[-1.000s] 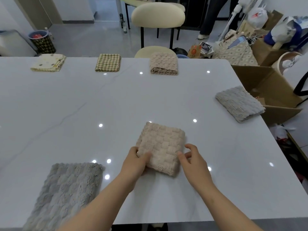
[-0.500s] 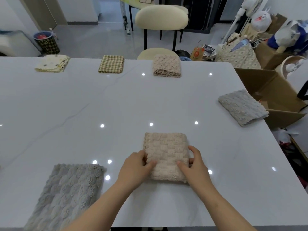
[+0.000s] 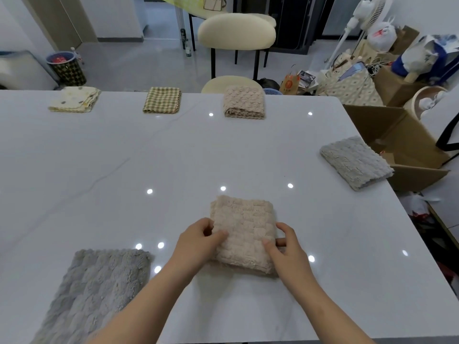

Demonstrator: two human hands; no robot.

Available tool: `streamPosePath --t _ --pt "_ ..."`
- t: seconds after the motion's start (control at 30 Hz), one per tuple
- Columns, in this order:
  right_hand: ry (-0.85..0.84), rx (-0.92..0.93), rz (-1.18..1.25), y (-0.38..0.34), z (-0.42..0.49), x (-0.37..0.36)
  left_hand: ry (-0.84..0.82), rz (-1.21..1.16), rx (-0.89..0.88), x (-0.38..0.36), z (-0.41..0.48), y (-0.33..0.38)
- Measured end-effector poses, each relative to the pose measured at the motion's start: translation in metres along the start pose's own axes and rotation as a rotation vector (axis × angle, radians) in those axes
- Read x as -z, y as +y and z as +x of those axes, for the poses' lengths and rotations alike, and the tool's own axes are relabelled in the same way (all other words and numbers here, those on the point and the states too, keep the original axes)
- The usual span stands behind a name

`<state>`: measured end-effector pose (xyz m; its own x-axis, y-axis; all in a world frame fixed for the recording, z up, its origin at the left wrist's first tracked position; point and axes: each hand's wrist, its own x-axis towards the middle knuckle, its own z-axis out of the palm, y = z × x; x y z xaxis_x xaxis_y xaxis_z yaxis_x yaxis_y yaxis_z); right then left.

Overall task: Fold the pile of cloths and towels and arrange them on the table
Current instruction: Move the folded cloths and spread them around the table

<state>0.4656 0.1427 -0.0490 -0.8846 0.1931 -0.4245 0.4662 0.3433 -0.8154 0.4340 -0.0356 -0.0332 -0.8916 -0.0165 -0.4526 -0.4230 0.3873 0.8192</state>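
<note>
A folded beige waffle towel [image 3: 244, 227] lies on the white table [image 3: 124, 170] in front of me. My left hand [image 3: 198, 240] pinches its left edge, thumb on top. My right hand [image 3: 285, 247] pinches its right edge near the front corner. An unfolded grey fluffy towel [image 3: 94, 291] lies flat at the front left. Folded cloths sit along the far edge: a cream spotted one [image 3: 74, 99], a green checked one [image 3: 162, 100] and a beige one [image 3: 244, 101]. A folded grey towel [image 3: 355, 161] lies by the right edge.
Cream stools [image 3: 236, 31] stand behind the table's far edge. Open cardboard boxes [image 3: 402, 145], bags and a fan crowd the floor to the right. A patterned bin [image 3: 67, 68] stands at the far left.
The beige towel has been turned from slanted to square with the table edge and shifted a little nearer me. Both hands kept hold of its sides.
</note>
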Motion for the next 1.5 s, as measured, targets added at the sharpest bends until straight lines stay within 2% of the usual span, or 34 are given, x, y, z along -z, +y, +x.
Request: streamPosePath --t 0.1,0.33,0.4,0.5,0.53,0.67,1.5 --pt "-0.010 -0.006 -0.002 -0.001 0.000 -0.001 -0.046 0.109 0.095 0.001 0.001 -0.004" --pt "-0.015 -0.005 -0.048 -0.002 0.001 -0.001 -0.031 -0.100 0.091 -0.002 0.004 0.004" --pt "-0.023 0.002 -0.046 -0.002 0.001 -0.002 0.001 0.022 0.048 0.001 0.006 0.003" --pt "-0.022 0.011 -0.045 -0.003 0.001 -0.003 0.011 0.357 0.022 0.005 0.007 -0.007" --pt "-0.020 0.013 -0.040 -0.004 0.001 -0.003 0.027 0.387 0.035 0.005 0.007 -0.010" --pt "-0.038 0.020 -0.027 -0.006 0.002 -0.005 0.019 0.170 0.111 0.003 0.004 -0.011" --pt "-0.130 -0.077 -0.151 0.029 -0.044 0.034 -0.282 0.245 0.105 -0.016 -0.030 -0.031"
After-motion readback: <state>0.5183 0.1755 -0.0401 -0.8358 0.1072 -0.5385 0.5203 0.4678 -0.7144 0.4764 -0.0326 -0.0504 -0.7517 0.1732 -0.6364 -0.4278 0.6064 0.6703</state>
